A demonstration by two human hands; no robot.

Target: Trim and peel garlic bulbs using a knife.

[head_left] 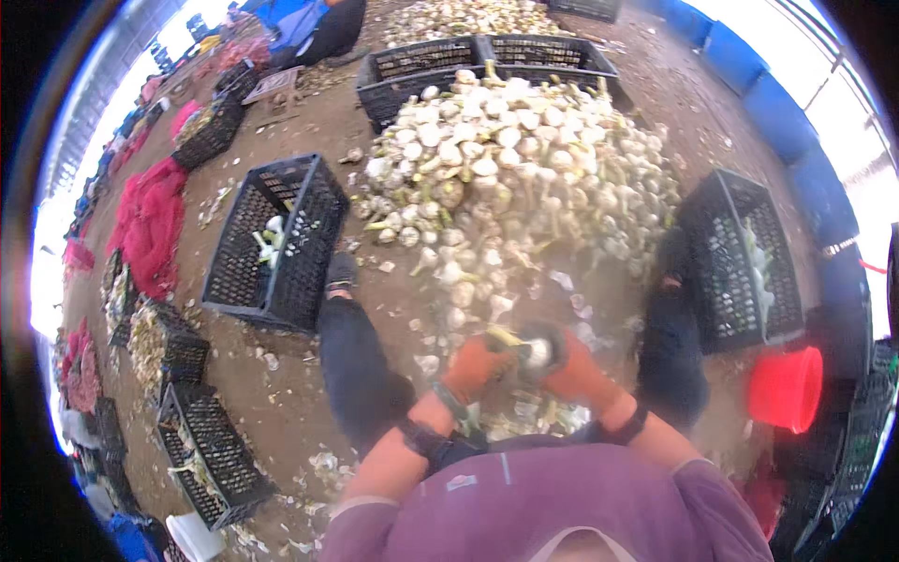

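Observation:
My left hand (484, 362), in an orange glove with dark fingers, is closed around the green-yellow stalk of a garlic bulb (538, 353). Close against it, my right hand (565, 358), gloved the same way, grips the white bulb itself. Whether either hand also holds a tool cannot be told. Beyond both hands a large heap of garlic bulbs (506, 140) lies on the earthen floor, its near edge reaching almost to the gloves. Loose peelings are scattered below the hands, between my legs.
A black plastic crate (267, 309) with a few bulbs stands beyond my left leg. Another crate (744, 267) stands by my right leg, with a red bucket (785, 390) nearer me. Two crates (421, 81) stand behind the heap. Red net sacks (149, 225) lie at far left.

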